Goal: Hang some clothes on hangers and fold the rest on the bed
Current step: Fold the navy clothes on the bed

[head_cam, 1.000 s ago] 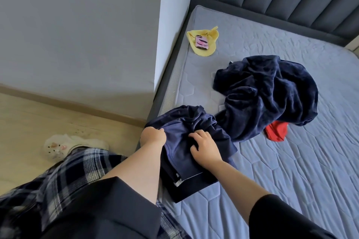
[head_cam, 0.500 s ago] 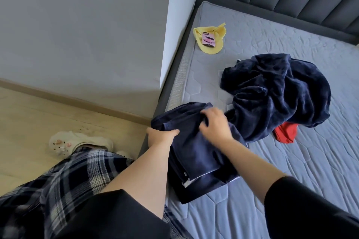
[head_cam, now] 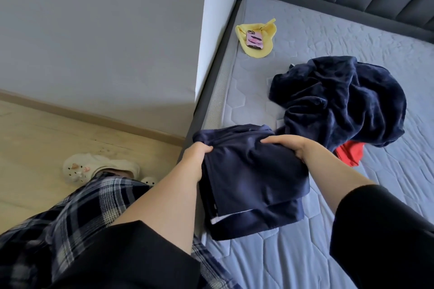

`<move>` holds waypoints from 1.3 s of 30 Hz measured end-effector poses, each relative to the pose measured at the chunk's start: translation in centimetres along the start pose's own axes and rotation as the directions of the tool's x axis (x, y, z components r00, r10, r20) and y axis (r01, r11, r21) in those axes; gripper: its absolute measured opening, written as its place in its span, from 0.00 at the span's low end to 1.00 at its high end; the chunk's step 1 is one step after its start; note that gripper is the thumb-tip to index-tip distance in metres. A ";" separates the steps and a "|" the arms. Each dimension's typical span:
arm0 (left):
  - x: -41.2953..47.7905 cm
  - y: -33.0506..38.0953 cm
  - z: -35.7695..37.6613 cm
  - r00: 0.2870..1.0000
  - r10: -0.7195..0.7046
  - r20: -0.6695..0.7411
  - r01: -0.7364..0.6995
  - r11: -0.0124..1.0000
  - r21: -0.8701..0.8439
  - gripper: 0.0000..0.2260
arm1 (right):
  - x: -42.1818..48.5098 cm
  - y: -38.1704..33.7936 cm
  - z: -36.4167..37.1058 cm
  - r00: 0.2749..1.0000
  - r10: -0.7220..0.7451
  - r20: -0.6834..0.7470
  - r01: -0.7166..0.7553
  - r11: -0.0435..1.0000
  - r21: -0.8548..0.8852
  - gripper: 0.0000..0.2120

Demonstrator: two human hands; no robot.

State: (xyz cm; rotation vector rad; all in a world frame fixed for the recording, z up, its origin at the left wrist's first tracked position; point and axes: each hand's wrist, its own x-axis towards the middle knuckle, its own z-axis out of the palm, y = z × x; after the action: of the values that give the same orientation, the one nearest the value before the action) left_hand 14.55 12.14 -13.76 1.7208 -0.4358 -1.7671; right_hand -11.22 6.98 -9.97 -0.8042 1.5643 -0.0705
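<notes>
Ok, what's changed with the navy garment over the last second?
The right hand slid rightward from the middle of the smooth navy garment to its right edge and grips there, pulling the cloth flatter. The left hand keeps its grip on the left corner. The fluffy dark blue garment, red garment and yellow cloth lie unchanged.
</notes>
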 end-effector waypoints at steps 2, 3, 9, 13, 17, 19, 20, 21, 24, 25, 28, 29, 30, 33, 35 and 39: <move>0.0 0.8 0.2 0.996 0.089 0.020 -0.090 0.995 0.049 0.17 | -0.8 1.8 -0.4 1.000 -0.024 -0.013 0.025 0.996 0.086 0.30; 0.0 1.1 0.3 0.993 0.114 0.022 -0.116 0.990 0.083 0.17 | -1.2 2.7 -0.5 0.999 -0.038 -0.007 0.039 0.992 0.118 0.29; -1.4 -0.1 0.7 0.672 0.733 -0.106 -0.304 0.403 0.863 0.26 | -1.2 7.9 -0.1 0.927 -0.332 -0.172 0.373 0.854 0.363 0.13; -3.1 -2.2 4.3 0.452 0.743 0.494 -0.633 -0.123 0.764 0.18 | -0.7 8.8 0.2 0.891 -0.391 -0.232 0.454 0.796 0.401 0.09; -2.2 -6.1 5.3 0.646 0.384 0.659 -0.595 -0.287 0.751 0.36 | 0.1 9.0 0.3 0.892 -0.420 -0.166 0.448 0.775 0.446 0.11; -1.3 -6.7 4.6 0.670 0.363 0.648 -0.555 -0.335 0.761 0.39 | 0.4 9.2 0.3 0.891 -0.428 -0.148 0.446 0.772 0.453 0.12; -0.9 -6.8 4.3 0.668 0.371 0.646 -0.548 -0.343 0.763 0.39 | 0.6 9.4 0.1 0.886 -0.440 -0.146 0.456 0.770 0.446 0.10; -0.6 -6.8 4.1 0.667 0.375 0.644 -0.543 -0.347 0.764 0.40 | 0.7 9.4 0.1 0.880 -0.455 -0.137 0.464 0.759 0.457 0.09; 0.0 -7.1 3.7 0.665 0.376 0.645 -0.543 -0.350 0.764 0.40 | 1.0 9.5 0.3 0.872 -0.467 -0.149 0.481 0.758 0.440 0.07; 0.1 -7.2 3.7 0.665 0.374 0.646 -0.544 -0.351 0.762 0.40 | 1.1 9.4 0.6 0.869 -0.453 -0.198 0.494 0.778 0.389 0.06; 0.4 -7.2 3.6 0.670 0.361 0.648 -0.551 -0.342 0.761 0.40 | 1.3 9.0 1.1 0.842 -0.436 -0.318 0.532 0.769 0.354 0.09; 0.4 -7.2 3.5 0.672 0.356 0.649 -0.556 -0.337 0.760 0.41 | 1.3 8.8 1.1 0.844 -0.448 -0.296 0.536 0.736 0.413 0.10; 0.4 -7.1 3.5 0.672 0.352 0.651 -0.560 -0.333 0.758 0.41 | 1.3 8.6 1.0 0.849 -0.459 -0.261 0.527 0.702 0.479 0.10; 0.5 -7.0 3.2 0.657 0.349 0.668 -0.574 -0.343 0.744 0.42 | 1.3 7.3 0.0 0.873 -0.451 -0.185 0.461 0.643 0.612 0.10; 0.5 -7.0 3.0 0.655 0.335 0.678 -0.579 -0.355 0.734 0.42 | 1.5 6.2 -0.6 0.895 -0.413 -0.168 0.419 0.650 0.634 0.08; 0.4 -7.1 2.7 0.646 0.313 0.696 -0.575 -0.400 0.714 0.41 | 1.8 2.7 -0.9 0.909 -0.388 -0.150 0.414 0.805 0.425 0.08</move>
State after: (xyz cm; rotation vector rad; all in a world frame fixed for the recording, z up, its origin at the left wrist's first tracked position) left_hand 10.44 16.66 -18.32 1.4646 -2.8289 -0.5562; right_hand -13.11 7.77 -12.64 -0.7504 1.3279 -0.7493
